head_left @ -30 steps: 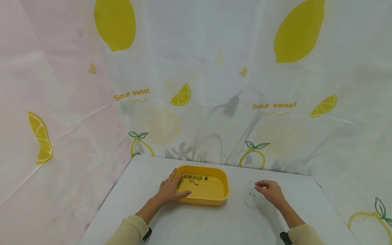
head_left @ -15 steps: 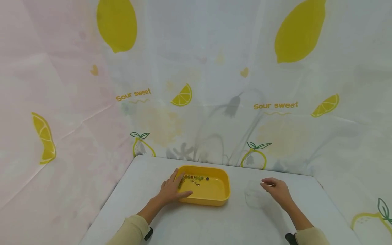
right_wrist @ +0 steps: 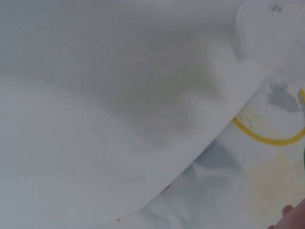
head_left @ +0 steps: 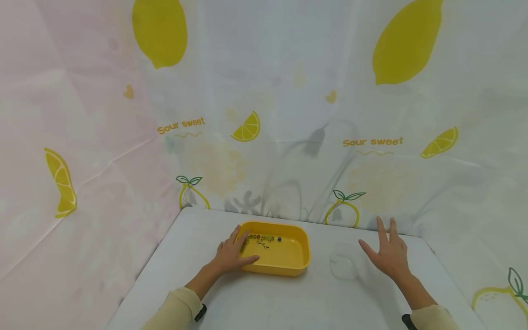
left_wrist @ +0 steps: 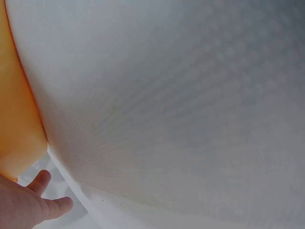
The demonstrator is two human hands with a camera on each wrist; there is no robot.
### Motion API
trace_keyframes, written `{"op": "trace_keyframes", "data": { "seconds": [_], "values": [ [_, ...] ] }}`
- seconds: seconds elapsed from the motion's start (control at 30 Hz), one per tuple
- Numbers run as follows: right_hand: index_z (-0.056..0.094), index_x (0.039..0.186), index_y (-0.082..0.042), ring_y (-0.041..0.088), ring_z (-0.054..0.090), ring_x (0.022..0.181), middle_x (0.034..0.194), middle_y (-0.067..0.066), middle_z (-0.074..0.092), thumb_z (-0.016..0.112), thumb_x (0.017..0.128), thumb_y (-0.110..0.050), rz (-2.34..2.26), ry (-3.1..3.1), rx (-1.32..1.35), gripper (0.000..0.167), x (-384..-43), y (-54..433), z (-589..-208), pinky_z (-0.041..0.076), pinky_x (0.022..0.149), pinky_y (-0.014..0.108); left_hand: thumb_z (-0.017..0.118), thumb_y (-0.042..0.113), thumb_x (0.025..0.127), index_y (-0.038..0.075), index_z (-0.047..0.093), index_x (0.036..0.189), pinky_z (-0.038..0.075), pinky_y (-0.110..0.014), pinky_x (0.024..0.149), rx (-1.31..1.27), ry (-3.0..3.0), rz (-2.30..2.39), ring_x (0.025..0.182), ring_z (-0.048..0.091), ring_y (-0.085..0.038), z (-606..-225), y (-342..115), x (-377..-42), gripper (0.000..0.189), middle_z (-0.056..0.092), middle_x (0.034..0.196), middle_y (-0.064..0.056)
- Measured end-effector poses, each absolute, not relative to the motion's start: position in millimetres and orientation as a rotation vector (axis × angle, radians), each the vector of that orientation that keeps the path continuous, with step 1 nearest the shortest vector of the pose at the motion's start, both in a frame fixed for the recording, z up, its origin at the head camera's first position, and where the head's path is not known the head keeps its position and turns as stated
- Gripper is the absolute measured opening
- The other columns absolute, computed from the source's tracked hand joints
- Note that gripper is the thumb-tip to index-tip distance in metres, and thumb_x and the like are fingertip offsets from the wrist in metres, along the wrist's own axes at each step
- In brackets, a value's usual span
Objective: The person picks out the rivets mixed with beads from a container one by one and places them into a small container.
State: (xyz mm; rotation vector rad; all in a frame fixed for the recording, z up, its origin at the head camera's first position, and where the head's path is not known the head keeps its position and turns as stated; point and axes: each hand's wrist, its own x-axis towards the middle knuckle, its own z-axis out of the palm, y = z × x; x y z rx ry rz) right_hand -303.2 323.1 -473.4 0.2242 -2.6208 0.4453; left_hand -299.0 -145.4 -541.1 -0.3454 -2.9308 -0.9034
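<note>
My left hand (head_left: 231,253) rests at the left side of a yellow tray (head_left: 274,270), its fingers spread over the rim. Inside, a row of coloured glass marbles (head_left: 264,238) lies along the far wall, with several small shiny pieces (head_left: 263,244) just in front. A clear, shallow container (head_left: 343,268) sits on the table to the right of the tray. In the right wrist view, this container (right_wrist: 262,31) holds a small, indistinct clear piece (right_wrist: 276,8). Beyond its right side, my right hand (head_left: 387,254) is raised with fingers spread and nothing in it.
A white table (head_left: 288,302) bears everything. Behind it hangs a lemon-print cloth (head_left: 280,174), which also covers the sides. The table's far edge runs close behind the tray.
My right hand had its fingertips together over the clear container; it has since moved right and spread its fingers. The left hand has stayed on the tray.
</note>
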Motion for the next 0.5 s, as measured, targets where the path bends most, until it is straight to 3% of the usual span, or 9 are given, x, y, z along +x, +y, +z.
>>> {"op": "trace_keyframes", "data": {
  "seconds": [0.17,0.5],
  "values": [
    [0.014,0.159,-0.008,0.062,0.032,0.128,0.16,0.035,0.002,0.06,0.091,-0.054,0.324,-2.615,0.226,0.094,-301.7,328.5,-475.4,0.013,0.105,0.073,0.066,0.067,0.081,0.017,0.035,0.154,0.024,-0.071,0.109,-0.329,-2.939,-0.905,0.138,0.039,-0.047,-542.0,-145.4,-299.4,0.094,0.014,0.165,-0.016],
    [0.005,0.16,-0.014,0.06,0.021,0.137,0.161,0.031,-0.01,0.054,0.093,-0.058,0.3,-2.658,0.243,0.094,-308.1,326.6,-474.3,0.005,0.107,0.076,0.066,0.067,0.081,0.017,0.035,0.154,0.023,-0.071,0.11,-0.301,-2.946,-0.902,0.138,0.038,-0.048,-540.7,-144.7,-299.5,0.094,0.013,0.165,-0.015]
  ]
}}
